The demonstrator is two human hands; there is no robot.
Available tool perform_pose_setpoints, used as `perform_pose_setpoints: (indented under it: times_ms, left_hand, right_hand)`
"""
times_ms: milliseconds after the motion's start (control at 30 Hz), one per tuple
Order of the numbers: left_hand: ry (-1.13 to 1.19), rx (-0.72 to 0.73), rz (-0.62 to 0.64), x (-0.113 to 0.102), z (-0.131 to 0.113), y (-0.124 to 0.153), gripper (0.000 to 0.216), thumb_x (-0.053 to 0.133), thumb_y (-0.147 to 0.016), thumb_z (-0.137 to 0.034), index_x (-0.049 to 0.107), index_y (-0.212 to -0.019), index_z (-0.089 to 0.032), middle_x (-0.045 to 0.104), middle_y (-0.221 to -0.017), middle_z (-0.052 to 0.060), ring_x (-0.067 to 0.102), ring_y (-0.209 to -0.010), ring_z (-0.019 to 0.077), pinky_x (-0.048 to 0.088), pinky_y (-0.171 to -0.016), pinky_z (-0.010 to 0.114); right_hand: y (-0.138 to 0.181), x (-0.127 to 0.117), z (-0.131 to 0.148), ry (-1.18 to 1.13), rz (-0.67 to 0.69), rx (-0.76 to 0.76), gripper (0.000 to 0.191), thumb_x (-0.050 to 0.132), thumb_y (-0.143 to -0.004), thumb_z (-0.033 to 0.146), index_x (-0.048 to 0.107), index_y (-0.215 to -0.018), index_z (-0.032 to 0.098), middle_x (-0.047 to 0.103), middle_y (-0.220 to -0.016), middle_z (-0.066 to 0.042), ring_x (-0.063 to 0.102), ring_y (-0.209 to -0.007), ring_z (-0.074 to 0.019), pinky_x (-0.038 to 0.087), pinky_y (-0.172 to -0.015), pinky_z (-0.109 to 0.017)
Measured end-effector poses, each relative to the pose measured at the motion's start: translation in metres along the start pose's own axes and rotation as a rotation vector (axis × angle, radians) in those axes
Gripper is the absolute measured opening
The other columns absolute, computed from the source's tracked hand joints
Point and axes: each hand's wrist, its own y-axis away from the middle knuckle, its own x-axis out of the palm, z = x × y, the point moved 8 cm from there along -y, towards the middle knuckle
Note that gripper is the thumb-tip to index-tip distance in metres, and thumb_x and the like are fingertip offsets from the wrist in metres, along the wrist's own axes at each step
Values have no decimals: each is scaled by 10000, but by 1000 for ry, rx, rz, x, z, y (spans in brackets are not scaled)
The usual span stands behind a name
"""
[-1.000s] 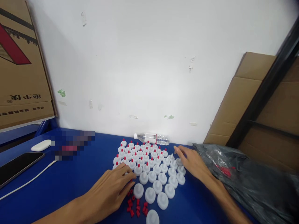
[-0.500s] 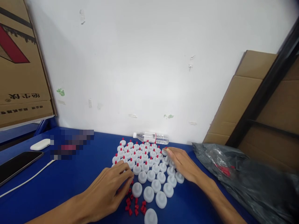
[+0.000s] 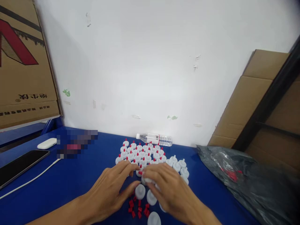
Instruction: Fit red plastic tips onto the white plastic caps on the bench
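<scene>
Several white nozzle caps [image 3: 140,154] stand in rows on the blue table [image 3: 70,181]; the far ones carry red tips, the near ones are bare. A small pile of loose red tips [image 3: 138,210] lies in front of them. My left hand [image 3: 112,190] and my right hand [image 3: 167,187] meet over the near rows. The right fingers curl over a white cap [image 3: 147,180]. The left fingertips pinch a red tip [image 3: 140,172] right at that cap. Caps beneath the right hand are hidden.
A clear water bottle [image 3: 154,139] lies by the white wall behind the caps. A black plastic bag [image 3: 246,178] holding red pieces sits at the right. At the left are a phone [image 3: 18,164], a white cable [image 3: 35,178] and a cardboard box [image 3: 21,62].
My right hand has swung from the right side of the caps leftward and nearer, closing over a cap beside the left fingertips. The left hand stayed roughly where it was.
</scene>
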Motion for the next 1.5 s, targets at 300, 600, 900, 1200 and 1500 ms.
perform_pose_setpoints:
  times_ms: [300, 600, 900, 1200, 1500]
  left_hand:
    - [-34, 153, 83, 5, -12, 5, 158, 367, -1055, -237, 504, -977, -246, 587, -922, 6, 566, -748, 167, 365, -607, 282]
    - [-39, 255, -69, -16, -32, 9, 339, 263, -1084, -255, 562, -924, -256, 649, -856, 13, 602, -767, 173, 486, -655, 288]
    - [-36, 117, -53, -16, -8, 4, 231, 350, -1055, -222, 574, -1002, -240, 633, -912, 24, 595, -895, 199, 501, -747, 320]
    - [-51, 64, 164, 3, -9, -2, 244, 338, -1047, -158, 562, -1023, -252, 588, -996, 29, 546, -909, 197, 404, -686, 327]
    - [-110, 23, 179, 15, 5, -3, 265, 442, -1014, -133, 557, -1188, -297, 661, -1081, 19, 572, -1049, 234, 492, -754, 332]
  right_hand:
    - [-3, -1, 23, 29, -102, -157, 170, 464, -1030, 101, 580, -1141, 152, 746, -1135, -52, 659, -1142, -165, 520, -974, -282]
    - [-9, -4, 40, 184, -143, -284, 182, 517, -982, 53, 630, -1030, 188, 761, -1042, -33, 687, -1076, -149, 561, -888, -255]
    - [7, -56, -142, 180, -126, 377, 165, 528, -1005, 241, 632, -1132, 217, 711, -1122, -81, 683, -1035, -239, 560, -913, -413]
    - [39, -3, -168, 9, 130, 576, 479, 347, -1063, 482, 744, -1019, 218, 774, -1060, -64, 716, -1011, -248, 519, -912, -356]
    - [48, -3, -174, -7, 214, 639, 575, 282, -1071, 516, 770, -1004, 219, 786, -1038, -78, 723, -1006, -269, 489, -902, -357]
